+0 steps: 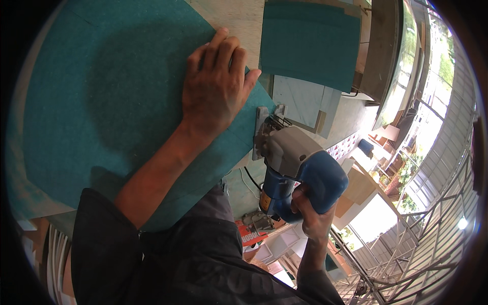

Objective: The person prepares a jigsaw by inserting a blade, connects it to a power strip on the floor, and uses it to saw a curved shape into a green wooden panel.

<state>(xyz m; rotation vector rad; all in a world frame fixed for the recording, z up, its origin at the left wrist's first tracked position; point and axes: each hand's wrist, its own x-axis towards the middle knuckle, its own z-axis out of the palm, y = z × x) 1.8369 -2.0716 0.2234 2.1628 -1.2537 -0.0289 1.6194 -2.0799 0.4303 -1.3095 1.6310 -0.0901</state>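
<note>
A large dark-green board (66, 117) lies across the left and middle of the view. My left hand (213, 86) rests palm down on it near its right edge. The fingers are stretched out and the tips reach over the edge onto pale plywood (239, 15). In my right hand (314, 218) is the handle of a blue and grey jigsaw (295, 150). Its metal base plate sits against the green board's right edge, just below my left thumb. The blade is too small and hidden to make out.
A second green panel (310, 46) lies at the far right, with a white marble-patterned sheet (295, 99) nearer. Behind the jigsaw hangs a black cord (250, 177). Below are a red box (250, 239) and cartons. Pale pipes (57, 254) stand lower left.
</note>
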